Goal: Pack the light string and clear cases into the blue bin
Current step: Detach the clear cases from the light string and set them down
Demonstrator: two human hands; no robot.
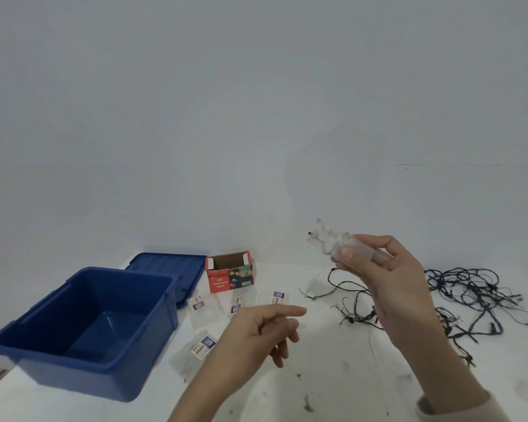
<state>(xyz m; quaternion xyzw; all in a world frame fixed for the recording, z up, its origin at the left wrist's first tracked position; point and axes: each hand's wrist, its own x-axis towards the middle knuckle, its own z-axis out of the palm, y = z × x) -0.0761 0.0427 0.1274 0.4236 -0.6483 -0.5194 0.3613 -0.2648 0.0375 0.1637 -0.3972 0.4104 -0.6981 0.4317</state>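
Cream, perhaps knitted, cuff [464,409] at right hand [387,287]

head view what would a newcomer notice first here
The big blue bin stands open and empty at the left of the white table, its lid behind it. At centre right the right hand holds up a clear case with white bits inside, above a tangle of dark light string sprawled across the table's right side.
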